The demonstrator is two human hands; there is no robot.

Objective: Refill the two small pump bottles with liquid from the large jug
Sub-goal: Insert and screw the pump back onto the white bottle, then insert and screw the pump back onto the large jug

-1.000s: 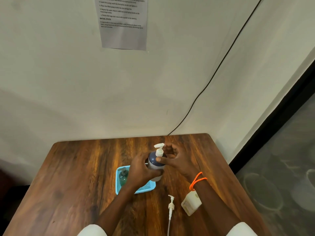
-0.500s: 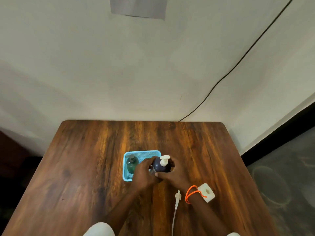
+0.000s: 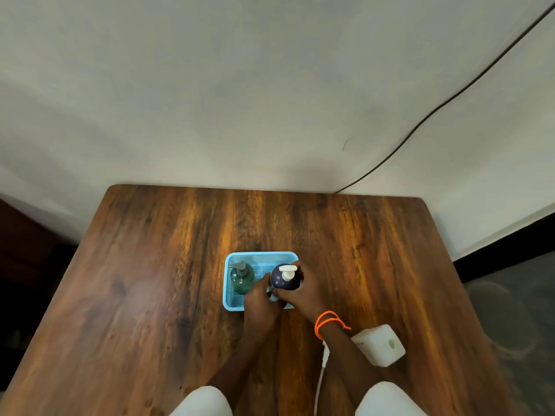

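A dark blue pump bottle (image 3: 283, 280) with a white pump head stands upright in the right half of a light blue mesh tray (image 3: 231, 295). Both of my hands hold it: my left hand (image 3: 259, 298) wraps its near left side and my right hand (image 3: 303, 291) grips its right side. A green pump bottle (image 3: 241, 279) with a grey pump stands in the tray's left half, apart from my hands. The large white jug (image 3: 380, 348) lies on the table by my right forearm. A loose white pump with its tube (image 3: 322, 370) lies under my right arm.
The wooden table (image 3: 150, 295) ends at the wall behind the tray and drops off on the right to a dark floor. A black cable (image 3: 450, 97) runs down the wall to the table's back right edge.
The view tilted down toward the table. Both hands carried the dark blue bottle from above the tray's right edge down into the tray's right half.
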